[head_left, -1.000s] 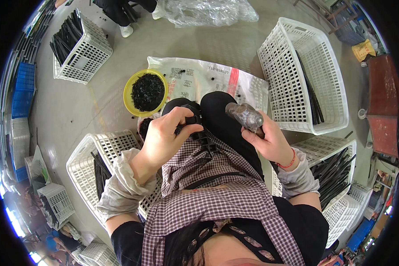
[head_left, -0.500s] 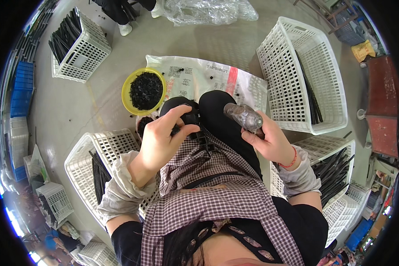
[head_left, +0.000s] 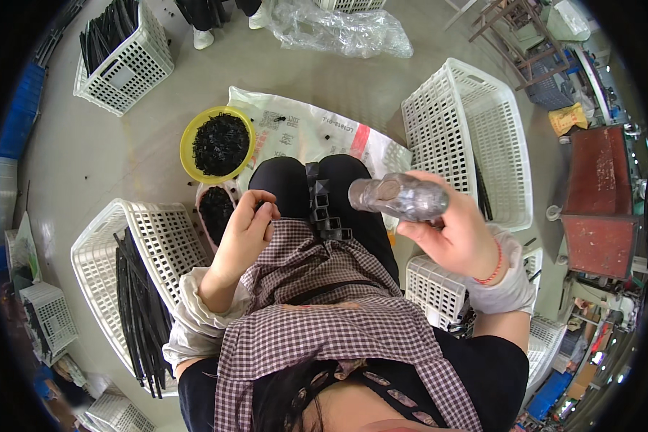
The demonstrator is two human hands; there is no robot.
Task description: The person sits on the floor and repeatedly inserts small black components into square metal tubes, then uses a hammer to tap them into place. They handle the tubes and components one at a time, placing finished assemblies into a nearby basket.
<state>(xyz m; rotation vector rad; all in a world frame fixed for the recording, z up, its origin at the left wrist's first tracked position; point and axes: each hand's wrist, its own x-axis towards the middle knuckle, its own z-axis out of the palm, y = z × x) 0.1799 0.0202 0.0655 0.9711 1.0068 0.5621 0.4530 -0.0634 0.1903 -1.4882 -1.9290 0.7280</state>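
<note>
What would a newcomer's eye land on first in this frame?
Probably the grey cylindrical tool, raised in the right hand above the lap at centre right. Next, the yellow bowl full of small black parts on the floor at upper left, just beyond the left hand, whose fingers pinch something small. White lattice baskets ring the seated person, the left basket holding long black strips.

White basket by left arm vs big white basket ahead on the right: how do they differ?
The left basket beside the left hand holds a thick bundle of long black strips; the right basket, beyond the right hand, looks mostly bare, with only a few black strips against its near wall. The left basket is partly hidden by the sleeve; the right one shows nearly whole. Both are white plastic lattice baskets standing on the floor.
</note>
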